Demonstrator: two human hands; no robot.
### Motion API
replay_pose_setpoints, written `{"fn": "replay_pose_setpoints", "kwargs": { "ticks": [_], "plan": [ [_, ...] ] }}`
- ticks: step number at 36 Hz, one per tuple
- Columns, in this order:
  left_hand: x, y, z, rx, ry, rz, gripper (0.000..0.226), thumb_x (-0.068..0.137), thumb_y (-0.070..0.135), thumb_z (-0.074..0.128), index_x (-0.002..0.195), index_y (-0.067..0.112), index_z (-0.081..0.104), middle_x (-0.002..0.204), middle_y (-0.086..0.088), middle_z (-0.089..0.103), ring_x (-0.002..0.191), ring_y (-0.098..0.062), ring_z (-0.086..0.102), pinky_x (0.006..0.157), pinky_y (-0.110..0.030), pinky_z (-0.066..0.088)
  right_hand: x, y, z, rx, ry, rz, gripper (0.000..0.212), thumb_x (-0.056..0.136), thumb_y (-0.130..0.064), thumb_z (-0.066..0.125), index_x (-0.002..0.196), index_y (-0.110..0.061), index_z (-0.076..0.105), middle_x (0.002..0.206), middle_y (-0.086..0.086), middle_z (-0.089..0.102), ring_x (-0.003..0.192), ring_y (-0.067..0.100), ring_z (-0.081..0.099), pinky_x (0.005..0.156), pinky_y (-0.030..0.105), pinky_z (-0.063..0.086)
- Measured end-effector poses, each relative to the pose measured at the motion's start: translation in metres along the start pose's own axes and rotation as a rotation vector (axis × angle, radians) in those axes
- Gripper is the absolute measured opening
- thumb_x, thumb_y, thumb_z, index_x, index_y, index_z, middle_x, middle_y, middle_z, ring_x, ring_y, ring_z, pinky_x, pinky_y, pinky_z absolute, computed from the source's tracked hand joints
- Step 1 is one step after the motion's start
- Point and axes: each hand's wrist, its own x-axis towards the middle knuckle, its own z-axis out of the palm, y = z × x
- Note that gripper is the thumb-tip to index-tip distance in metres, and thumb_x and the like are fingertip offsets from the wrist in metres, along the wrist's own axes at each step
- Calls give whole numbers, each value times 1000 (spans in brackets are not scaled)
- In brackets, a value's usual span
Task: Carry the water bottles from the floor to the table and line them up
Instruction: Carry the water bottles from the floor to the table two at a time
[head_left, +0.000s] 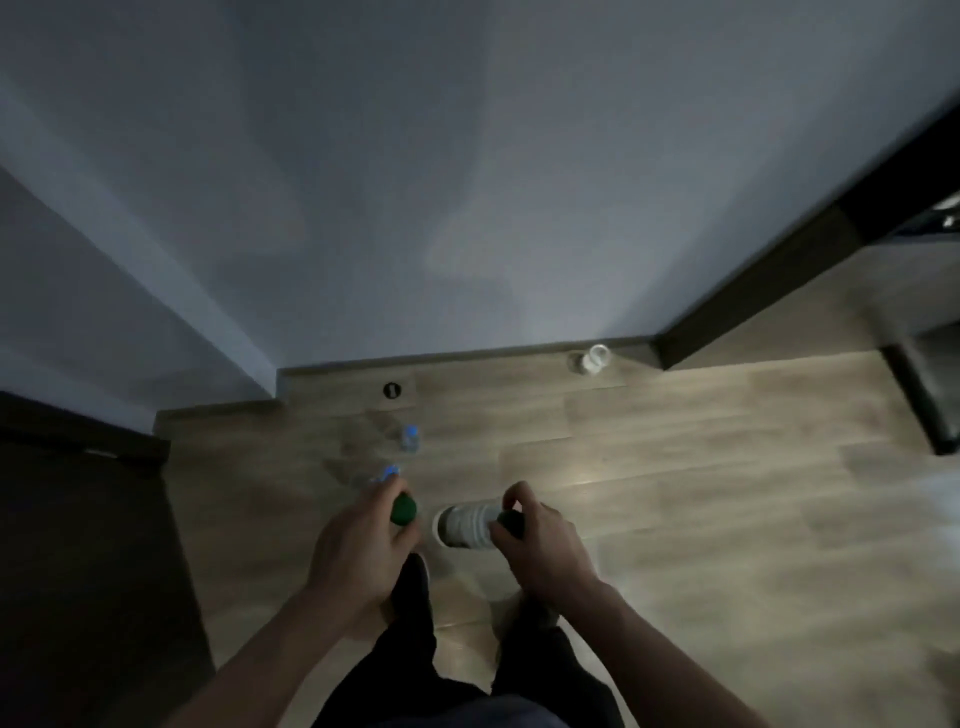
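Observation:
I look down at a wooden floor (675, 493) by a pale wall. My left hand (358, 545) grips a green-capped bottle (403, 509) at its top; the body is hidden under my hand. My right hand (540, 545) holds the neck of a second green-capped bottle (467, 525), whose white-labelled body tilts to the left. Two clear bottles with blue caps stand on the floor beyond my left hand, the nearer blue-capped bottle (387, 475) close to my fingers and the farther blue-capped bottle (410, 439) behind it. The picture is dim and blurred.
A small white object (592, 358) lies at the skirting board on the right. A round dark fitting (392, 389) sits in the floor near the wall. Dark furniture (78, 545) fills the left side, and a dark frame (779, 275) runs up the right. My legs are below.

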Motion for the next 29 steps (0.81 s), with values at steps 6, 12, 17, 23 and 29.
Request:
{"fn": "replay_pose_setpoints", "kwargs": {
  "ticks": [6, 12, 17, 23, 29],
  "plan": [
    [13, 78, -17, 12, -55, 149, 19, 92, 48, 63, 99, 36, 49, 84, 14, 61, 68, -6, 58, 55, -30, 44, -37, 22, -61, 30, 181, -5, 24, 90, -45, 60, 101, -32, 43, 80, -6, 58, 70, 21, 53, 60, 32, 35],
    [31, 183, -5, 40, -101, 317, 23, 90, 46, 66, 91, 33, 48, 74, 9, 55, 63, -9, 54, 52, -27, 32, -68, 74, -131, 66, 355, 12, 23, 86, -46, 59, 97, -34, 43, 79, -6, 57, 68, 21, 53, 57, 34, 34],
    [36, 273, 20, 23, -116, 448, 25, 86, 48, 69, 89, 33, 49, 69, 11, 55, 60, -7, 54, 53, -30, 38, -98, 137, -193, 108, 493, -3, 23, 86, -46, 60, 97, -34, 43, 70, -9, 52, 61, 9, 50, 50, 23, 31],
    [38, 374, 59, 0, -131, 550, 23, 85, 49, 70, 87, 41, 49, 69, 12, 59, 59, -5, 56, 54, -33, 47, -130, 207, -266, 108, 589, -15, 19, 82, -53, 53, 94, -41, 43, 74, -15, 52, 63, 5, 52, 52, 19, 31],
    [32, 466, 90, 7, -136, 658, 24, 89, 49, 70, 84, 47, 46, 75, 19, 60, 68, 3, 57, 52, -12, 31, -163, 266, -329, 71, 679, 15, 13, 87, -44, 62, 93, -34, 55, 83, -13, 59, 73, 7, 56, 58, 23, 44]
  ]
}}
